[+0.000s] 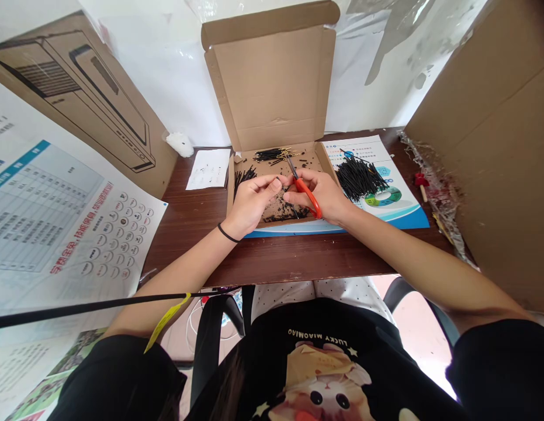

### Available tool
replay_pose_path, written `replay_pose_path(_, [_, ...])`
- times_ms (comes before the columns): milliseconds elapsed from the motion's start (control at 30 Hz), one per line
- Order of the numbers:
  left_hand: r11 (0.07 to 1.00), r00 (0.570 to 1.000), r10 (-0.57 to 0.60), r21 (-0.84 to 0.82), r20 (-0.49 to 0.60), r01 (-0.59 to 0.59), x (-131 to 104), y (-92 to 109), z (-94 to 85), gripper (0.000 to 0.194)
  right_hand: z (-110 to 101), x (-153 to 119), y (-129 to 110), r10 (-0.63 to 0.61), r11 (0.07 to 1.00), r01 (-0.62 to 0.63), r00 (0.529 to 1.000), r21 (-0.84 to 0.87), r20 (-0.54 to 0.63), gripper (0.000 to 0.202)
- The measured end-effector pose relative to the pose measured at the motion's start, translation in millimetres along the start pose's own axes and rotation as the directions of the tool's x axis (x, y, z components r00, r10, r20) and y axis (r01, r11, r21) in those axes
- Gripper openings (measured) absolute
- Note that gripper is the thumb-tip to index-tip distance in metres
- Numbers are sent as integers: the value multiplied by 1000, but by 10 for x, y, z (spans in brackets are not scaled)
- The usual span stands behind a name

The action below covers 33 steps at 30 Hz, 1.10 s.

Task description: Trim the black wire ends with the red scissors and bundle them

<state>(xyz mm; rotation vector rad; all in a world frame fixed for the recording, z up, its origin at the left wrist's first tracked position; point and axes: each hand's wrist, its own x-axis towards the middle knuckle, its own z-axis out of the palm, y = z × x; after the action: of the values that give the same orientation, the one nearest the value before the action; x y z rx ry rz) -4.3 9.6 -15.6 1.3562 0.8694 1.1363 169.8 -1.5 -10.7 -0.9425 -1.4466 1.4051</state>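
Over the open cardboard box, my left hand [250,203] is closed, thumb against forefinger, with the dark end of a thin black piece just showing at the fingertips. My right hand [318,192] grips red-handled scissors [307,196], their blades pointing away from me and up to the left. The two hands nearly meet. Inside the box lie a bundle of thin black sticks [272,154] with yellowish ends and another black bundle [244,175] at the left wall. Black scraps [284,214] litter its floor, mostly near the front.
The cardboard box [272,88] has its lid raised against the wall. Right of it, a large pile of black sticks [361,177] rests on a printed sheet [405,213]. A white note [208,169] lies left. Large cartons flank the brown table [263,260]; a black cable [100,304] crosses my left arm.
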Motion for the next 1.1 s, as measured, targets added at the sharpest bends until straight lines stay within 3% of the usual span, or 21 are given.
replay_pose_path(100, [995,999,-47,-87,16,48,-10,29,13,24,2,-7,-3,-6,1000,6,1000,17,10,47])
replay_pose_path(233, [930,984,-170,-321,61,181,-35,75,67,23,1,0,-5,-30,998,29,999,56,27,48])
replay_pose_path(333, [887,979,-204,-428,-24,174,-40,77,106,18,-4,15,-12,-56,996,56,998,64,-6,47])
replay_pose_path(433, [906,965,-161,-419,-205,62,-13,62,97,14,-10,18,-21,-68,995,72,996,63,-56,45])
replay_pose_path(533, [928,941,-158,-371,-299,38,27,51,48,13,-18,5,-22,-68,995,72,996,67,-56,45])
replay_pose_path(600, [940,941,-183,-330,-286,82,38,46,25,20,-22,-4,-16,-70,996,73,996,57,-50,44])
replay_pose_path(700, [954,969,-187,-264,-160,140,10,41,40,35,-23,-6,1,-76,996,78,996,50,-42,45])
replay_pose_path(800, [977,994,-98,-194,-41,88,-42,32,81,30,-12,1,19,-77,996,78,996,49,-38,45])
replay_pose_path(933, [996,997,57,-63,-50,-60,-70,17,93,30,1,3,19,-84,996,82,996,-41,-37,46])
replay_pose_path(1033, [971,974,213,124,-76,-202,-70,32,70,30,-27,-16,-17,-164,959,128,978,-253,-128,43])
replay_pose_path(1100, [931,952,297,245,-71,-272,-73,55,52,28,-63,-38,-55,-270,873,164,947,-460,-175,41])
